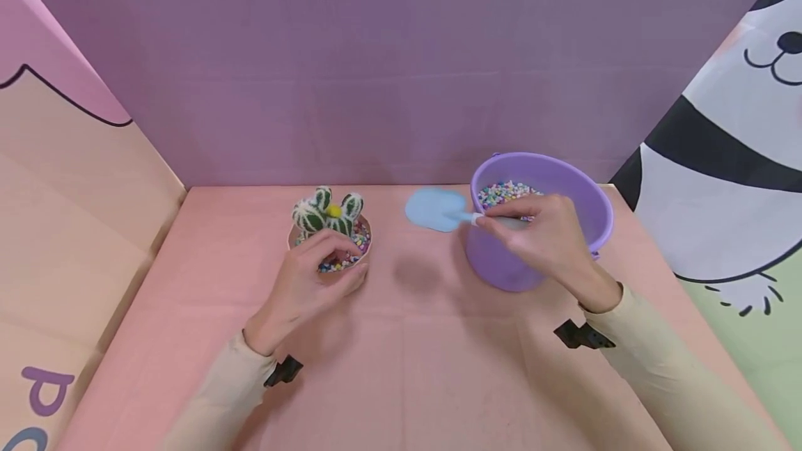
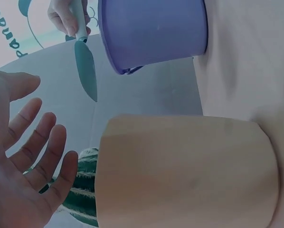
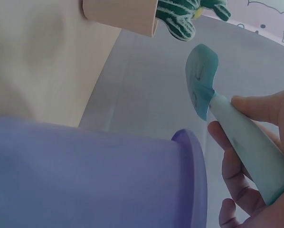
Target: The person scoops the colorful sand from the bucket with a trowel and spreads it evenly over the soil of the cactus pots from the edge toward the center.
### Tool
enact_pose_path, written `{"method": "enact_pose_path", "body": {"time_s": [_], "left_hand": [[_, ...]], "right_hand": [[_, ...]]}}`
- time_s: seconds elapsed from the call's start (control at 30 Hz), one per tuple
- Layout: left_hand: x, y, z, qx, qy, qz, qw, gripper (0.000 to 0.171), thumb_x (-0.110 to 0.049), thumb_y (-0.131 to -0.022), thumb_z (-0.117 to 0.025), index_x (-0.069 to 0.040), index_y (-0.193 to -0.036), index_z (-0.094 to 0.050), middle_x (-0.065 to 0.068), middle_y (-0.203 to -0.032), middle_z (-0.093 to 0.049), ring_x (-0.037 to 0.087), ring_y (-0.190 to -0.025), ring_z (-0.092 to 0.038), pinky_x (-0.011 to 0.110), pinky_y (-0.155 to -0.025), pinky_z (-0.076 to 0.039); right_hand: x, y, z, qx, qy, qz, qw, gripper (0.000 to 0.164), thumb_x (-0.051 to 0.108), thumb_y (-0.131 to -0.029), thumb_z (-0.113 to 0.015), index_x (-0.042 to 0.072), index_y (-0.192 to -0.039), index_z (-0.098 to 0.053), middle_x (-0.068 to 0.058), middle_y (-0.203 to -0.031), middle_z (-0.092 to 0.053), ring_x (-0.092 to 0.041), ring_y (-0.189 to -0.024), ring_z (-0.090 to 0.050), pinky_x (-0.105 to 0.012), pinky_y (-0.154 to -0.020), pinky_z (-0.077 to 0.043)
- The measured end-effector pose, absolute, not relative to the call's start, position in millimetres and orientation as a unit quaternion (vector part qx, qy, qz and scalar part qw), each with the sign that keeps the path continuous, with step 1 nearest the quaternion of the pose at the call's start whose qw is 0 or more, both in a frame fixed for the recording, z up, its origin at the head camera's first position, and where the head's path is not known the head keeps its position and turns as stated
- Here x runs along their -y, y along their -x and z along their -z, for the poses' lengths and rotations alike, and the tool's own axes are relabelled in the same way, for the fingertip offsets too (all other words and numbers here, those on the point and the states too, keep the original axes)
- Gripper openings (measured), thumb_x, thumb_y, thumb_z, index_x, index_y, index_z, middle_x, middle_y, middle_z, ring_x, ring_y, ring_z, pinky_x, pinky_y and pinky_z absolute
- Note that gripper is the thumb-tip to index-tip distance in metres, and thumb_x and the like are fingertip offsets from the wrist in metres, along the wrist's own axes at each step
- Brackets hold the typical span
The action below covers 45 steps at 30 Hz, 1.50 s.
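Off to the left of my hands, the side panel (image 1: 44, 367) carries large purple letters cut off by the frame edge, and the panel (image 2: 11, 31) beyond my left hand's fingers reads "panda" in teal letters.

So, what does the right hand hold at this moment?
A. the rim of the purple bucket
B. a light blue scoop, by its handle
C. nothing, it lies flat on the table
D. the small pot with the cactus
B: the right hand grips the handle of the light blue scoop above the purple bucket, with the empty blade pointing toward the cactus pot.
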State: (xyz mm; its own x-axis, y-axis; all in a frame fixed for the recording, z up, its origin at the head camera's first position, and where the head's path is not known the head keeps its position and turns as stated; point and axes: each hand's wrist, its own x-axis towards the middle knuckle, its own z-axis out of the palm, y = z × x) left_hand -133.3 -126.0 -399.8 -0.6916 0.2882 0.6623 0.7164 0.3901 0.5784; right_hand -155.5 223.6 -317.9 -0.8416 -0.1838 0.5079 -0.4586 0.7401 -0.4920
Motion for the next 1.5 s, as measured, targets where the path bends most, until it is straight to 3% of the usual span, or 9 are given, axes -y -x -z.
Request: {"method": "enact_pose_path", "body": {"time_s": [0.13, 0.4, 0.67, 0.8, 0.9, 1.1, 1.3, 1.37, 1.5], "left_hand": [[122.8, 135.7, 399.6, 0.798, 0.314, 0.460, 0.231, 0.018, -0.009, -0.087, -0.087, -0.008, -0.102, -0.077, 0.000, -0.105, -0.075, 0.018, -0.097, -0.070, 0.025, -0.085, -0.058], [113.6, 137.8, 399.7, 0.800, 0.324, 0.447, 0.237, 0.019, -0.012, -0.087, -0.087, -0.016, -0.103, -0.076, -0.002, -0.103, -0.075, 0.017, -0.098, -0.071, 0.025, -0.087, -0.056], [100.3, 134.4, 407.0, 0.804, 0.338, 0.437, 0.217, 0.018, -0.014, -0.088, -0.085, -0.017, -0.102, -0.075, -0.003, -0.098, -0.073, 0.015, -0.089, -0.067, 0.034, -0.080, -0.059], [93.0, 133.3, 407.6, 0.815, 0.337, 0.429, 0.195, 0.018, -0.018, -0.089, -0.085, -0.016, -0.104, -0.075, -0.005, -0.101, -0.072, 0.015, -0.092, -0.067, 0.030, -0.081, -0.058], [87.0, 133.1, 407.2, 0.824, 0.333, 0.426, 0.172, 0.017, -0.022, -0.091, -0.084, -0.019, -0.105, -0.074, -0.008, -0.102, -0.070, 0.011, -0.093, -0.065, 0.026, -0.082, -0.056], [71.7, 135.2, 405.1, 0.826, 0.343, 0.423, 0.146, 0.016, -0.026, -0.093, -0.082, -0.021, -0.106, -0.074, -0.010, -0.104, -0.070, 0.011, -0.095, -0.064, 0.028, -0.085, -0.056], [58.3, 138.3, 403.8, 0.831, 0.349, 0.413, 0.132, 0.015, -0.030, -0.095, -0.081, -0.022, -0.106, -0.073, -0.011, -0.104, -0.069, 0.008, -0.095, -0.062, 0.024, -0.082, -0.054], [54.8, 139.2, 403.1, 0.831, 0.350, 0.411, 0.132, 0.016, -0.030, -0.095, -0.081, -0.022, -0.106, -0.073, -0.012, -0.104, -0.069, 0.008, -0.095, -0.063, 0.023, -0.082, -0.054], [47.0, 143.0, 401.9, 0.831, 0.355, 0.405, 0.135, 0.016, -0.031, -0.096, -0.081, -0.022, -0.106, -0.073, -0.013, -0.105, -0.069, 0.007, -0.095, -0.063, 0.023, -0.082, -0.054]], "right_hand": [[-226.6, 153.7, 318.7, 0.905, -0.168, -0.324, 0.221, 0.006, 0.017, -0.082, -0.090, 0.020, -0.087, -0.088, 0.004, -0.076, -0.081, 0.021, -0.071, -0.059, -0.011, -0.062, -0.044], [-233.9, 149.0, 314.7, 0.905, -0.144, -0.344, 0.206, 0.008, 0.020, -0.084, -0.090, 0.017, -0.092, -0.089, 0.000, -0.081, -0.082, 0.018, -0.075, -0.063, -0.010, -0.064, -0.044], [-241.9, 147.0, 311.5, 0.908, -0.123, -0.348, 0.196, 0.012, 0.026, -0.087, -0.089, 0.019, -0.096, -0.089, -0.004, -0.089, -0.083, 0.017, -0.078, -0.063, -0.009, -0.064, -0.045], [-246.2, 147.1, 310.6, 0.906, -0.123, -0.349, 0.206, 0.010, 0.024, -0.087, -0.089, 0.018, -0.095, -0.089, -0.006, -0.088, -0.083, 0.019, -0.078, -0.064, -0.007, -0.066, -0.047], [-249.4, 146.9, 310.3, 0.906, -0.115, -0.349, 0.209, 0.009, 0.024, -0.087, -0.089, 0.018, -0.094, -0.089, -0.004, -0.088, -0.083, 0.017, -0.076, -0.065, -0.007, -0.065, -0.047], [-257.2, 147.8, 309.3, 0.904, -0.106, -0.347, 0.225, 0.008, 0.024, -0.085, -0.091, 0.021, -0.091, -0.089, 0.012, -0.081, -0.081, 0.010, -0.067, -0.063, -0.012, -0.058, -0.044], [-264.4, 150.0, 308.3, 0.898, -0.123, -0.345, 0.242, 0.005, 0.019, -0.083, -0.091, 0.019, -0.088, -0.089, -0.003, -0.078, -0.082, 0.011, -0.065, -0.065, -0.012, -0.054, -0.044], [-267.1, 148.9, 308.2, 0.901, -0.114, -0.342, 0.242, 0.006, 0.020, -0.083, -0.091, 0.019, -0.088, -0.089, 0.000, -0.076, -0.081, 0.011, -0.073, -0.063, -0.011, -0.059, -0.043], [-275.3, 145.8, 308.0, 0.908, -0.078, -0.333, 0.241, 0.009, 0.025, -0.083, -0.092, 0.020, -0.090, -0.089, 0.023, -0.072, -0.076, 0.008, -0.087, -0.057, -0.009, -0.065, -0.042]]}}
